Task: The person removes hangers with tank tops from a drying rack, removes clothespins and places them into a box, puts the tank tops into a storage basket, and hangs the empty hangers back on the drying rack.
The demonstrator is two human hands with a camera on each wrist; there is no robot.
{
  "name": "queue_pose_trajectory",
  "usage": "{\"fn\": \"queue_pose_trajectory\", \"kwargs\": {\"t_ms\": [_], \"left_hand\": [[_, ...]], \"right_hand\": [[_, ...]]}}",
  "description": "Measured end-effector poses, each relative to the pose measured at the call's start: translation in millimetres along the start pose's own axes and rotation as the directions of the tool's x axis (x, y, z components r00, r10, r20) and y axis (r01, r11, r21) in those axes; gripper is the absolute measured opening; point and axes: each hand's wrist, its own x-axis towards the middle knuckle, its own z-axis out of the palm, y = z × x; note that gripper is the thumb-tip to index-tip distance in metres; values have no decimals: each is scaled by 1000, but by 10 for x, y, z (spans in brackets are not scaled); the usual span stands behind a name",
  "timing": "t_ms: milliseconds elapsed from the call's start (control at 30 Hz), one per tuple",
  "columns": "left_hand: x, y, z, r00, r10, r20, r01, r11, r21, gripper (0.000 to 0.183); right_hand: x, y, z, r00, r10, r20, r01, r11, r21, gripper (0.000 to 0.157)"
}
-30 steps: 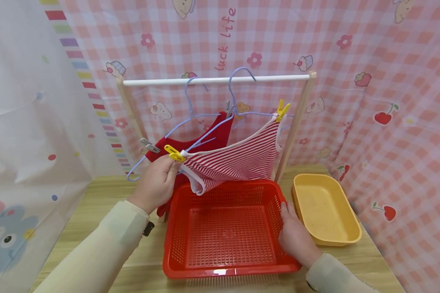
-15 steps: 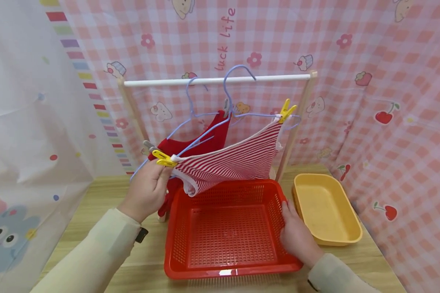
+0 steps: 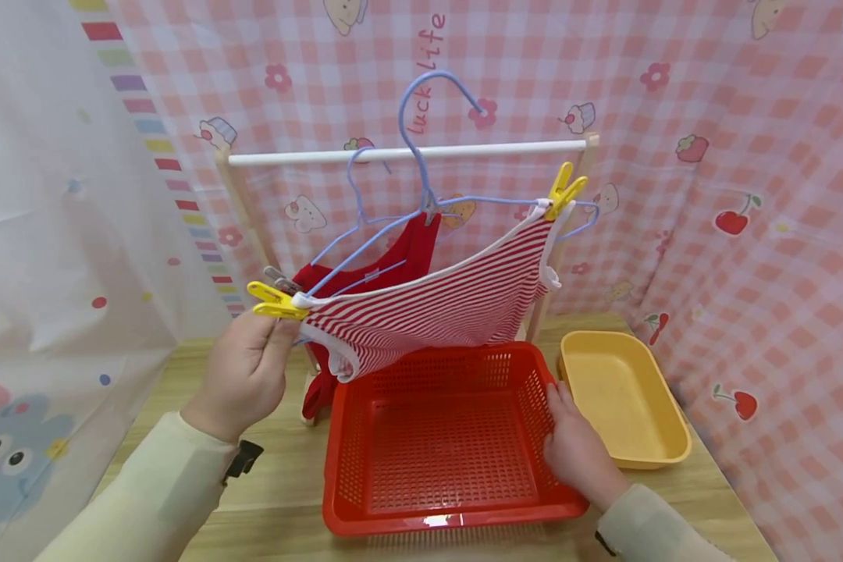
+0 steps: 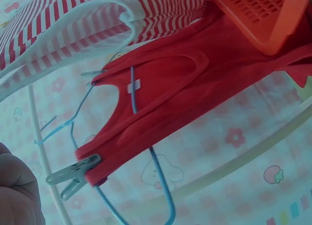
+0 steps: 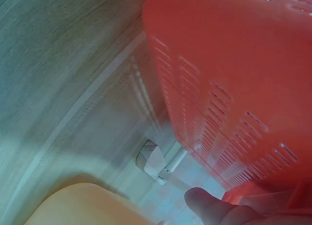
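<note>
My left hand pinches the left end of a blue clothes hanger, right below a yellow clothespin. A red-and-white striped top hangs from this hanger, with a second yellow clothespin at its right strap. The hanger's hook stands above the white rail in the head view. Behind it, a red tank top with grey clothespins is on another blue hanger. My right hand grips the right rim of a red plastic basket; its holed side fills much of the right wrist view.
A wooden-legged drying rack stands at the back of the wood-grain table. To the right of the basket sits a yellow tub. Pink checked cloth hangs close behind and along the right side.
My left hand has moved left and a little toward me, drawing the hanger and striped top along. The hook has risen above the rail. My right hand and the basket have shifted slightly right.
</note>
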Motion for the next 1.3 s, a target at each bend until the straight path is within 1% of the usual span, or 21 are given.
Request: {"fn": "queue_pose_trajectory", "kwargs": {"t_ms": [167, 333, 467, 667, 867, 1100, 1300], "left_hand": [[-40, 19, -48, 1000, -15, 24, 16, 1000, -3, 12], [-113, -36, -29, 999, -18, 45, 19, 999, -32, 18], [-192, -99, 3, 998, -24, 54, 26, 999, -35, 15], [-324, -185, 73, 996, -23, 83, 26, 999, -40, 15], [-478, -241, 160, 990, -51, 129, 54, 998, -18, 17], [-638, -308, 281, 983, -65, 170, 75, 996, -55, 19], [-775, -377, 386, 979, -80, 189, 90, 995, -43, 21]], "right_hand": [[4, 5, 1, 1000, 1, -2, -1, 1000, 2, 75], [6, 2, -1, 1000, 10, 15, -10, 1000, 11, 76], [15, 4, 0, 999, 21, 25, -21, 1000, 12, 77], [10, 4, 4, 1000, 8, 5, -8, 1000, -9, 76], [2, 9, 16, 999, -21, -27, 21, 999, -24, 73], [-5, 13, 27, 997, -42, -57, 39, 998, -58, 69], [-17, 16, 30, 998, -26, -52, 24, 999, -36, 75]]}}
